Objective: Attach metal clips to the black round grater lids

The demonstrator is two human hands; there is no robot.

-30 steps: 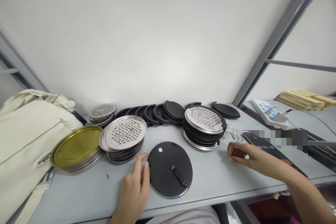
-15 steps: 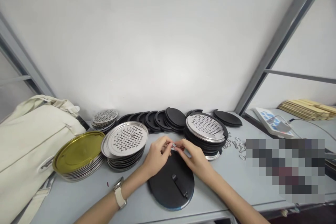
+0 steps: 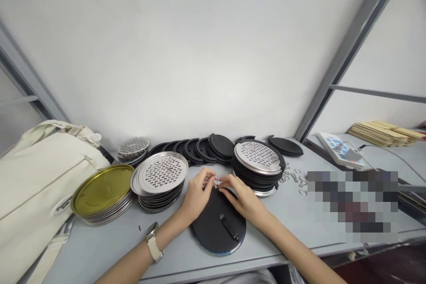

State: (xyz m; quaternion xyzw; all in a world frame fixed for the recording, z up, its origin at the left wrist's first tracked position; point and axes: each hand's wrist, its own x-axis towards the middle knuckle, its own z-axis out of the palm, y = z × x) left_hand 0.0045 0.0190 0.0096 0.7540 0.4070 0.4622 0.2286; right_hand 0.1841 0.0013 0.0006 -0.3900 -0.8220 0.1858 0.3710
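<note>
A round black disc (image 3: 213, 226) with a thin bar-shaped black leg (image 3: 229, 227) on its face lies on the table in front of me. At its far edge my left hand (image 3: 197, 193) pinches a small shiny metal piece (image 3: 216, 179) between thumb and fingertips. My right hand (image 3: 241, 195) comes in from the other side, thumb and forefinger closed at the same small metal parts. Whether they are rings or clips is too small to tell. Several loose metal rings (image 3: 302, 192) lie to the right of my right hand.
Stacks of perforated metal discs (image 3: 165, 173) and gold lids (image 3: 103, 191) stand left, by a cream bag (image 3: 43, 177). Right of my hands is a stack of black pieces topped by a perforated disc (image 3: 258, 156). Black discs (image 3: 221, 146) line the wall. A white box (image 3: 341, 150) lies right.
My fingertips have moved slightly apart, and the small metal piece now shows between them. The camera view has shifted a little. The disc stays in place.
</note>
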